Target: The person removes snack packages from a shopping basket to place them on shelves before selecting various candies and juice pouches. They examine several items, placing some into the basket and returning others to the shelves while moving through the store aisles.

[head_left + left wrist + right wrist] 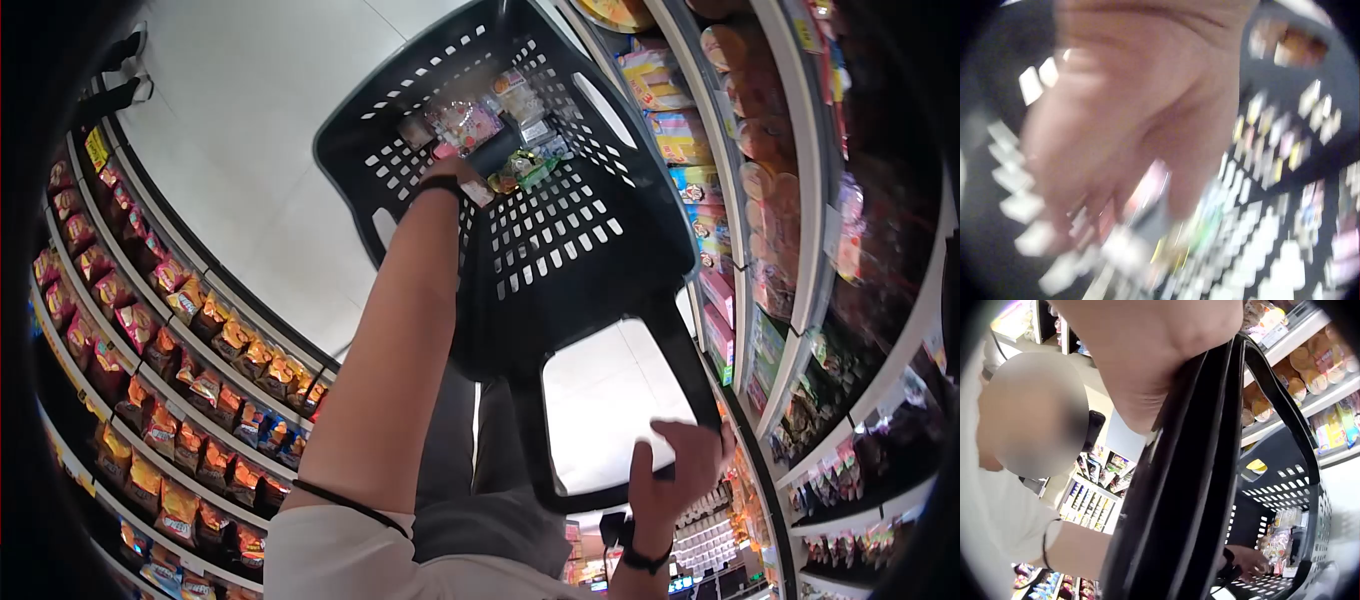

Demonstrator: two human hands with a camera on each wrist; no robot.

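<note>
A black shopping basket with slotted walls hangs in front of me, several small packets inside. My left hand reaches down into it, fingers loosely extended close over the packets. A pink patterned packet lies beside its fingertips, and a green packet to the right. In the left wrist view, the left hand is motion-blurred, with a gap between thumb and fingers. My right hand grips the basket handle near its corner. The right wrist view shows its palm against the wide handle; its fingers are hidden there.
Shelves of snack bags curve along the left, and shelves with packaged goods stand close beside the basket on the right. Pale floor shows between them. Another person's shoes are at the far left.
</note>
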